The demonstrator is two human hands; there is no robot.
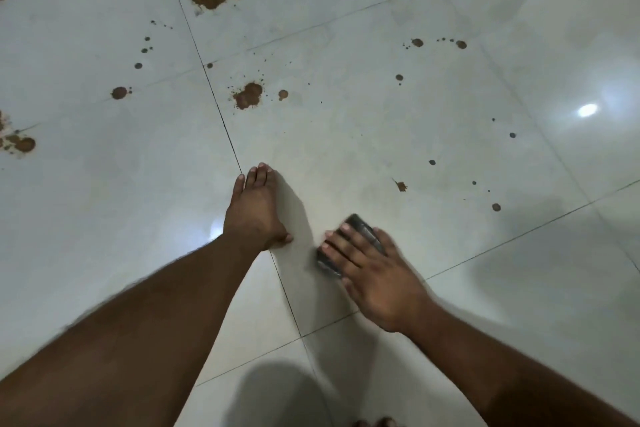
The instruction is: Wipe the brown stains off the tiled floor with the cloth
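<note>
The dark cloth (349,246) lies on the tiled floor (450,114) in the lower middle of the frame, mostly hidden under the right hand (374,274), whose spread fingers press flat on it; its edges are blurred. The left hand (256,208) rests just beside it, fingers extended and empty, braced on the floor. Brown stains (248,95) scatter across the upper half, some cut off at the left edge.

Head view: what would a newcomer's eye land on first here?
Probably the brown stains spattered over the upper half of the white tiled floor. Next, the right hand pressing a dark cloth flat at lower centre, with the left hand braced on the tile beside it.
</note>
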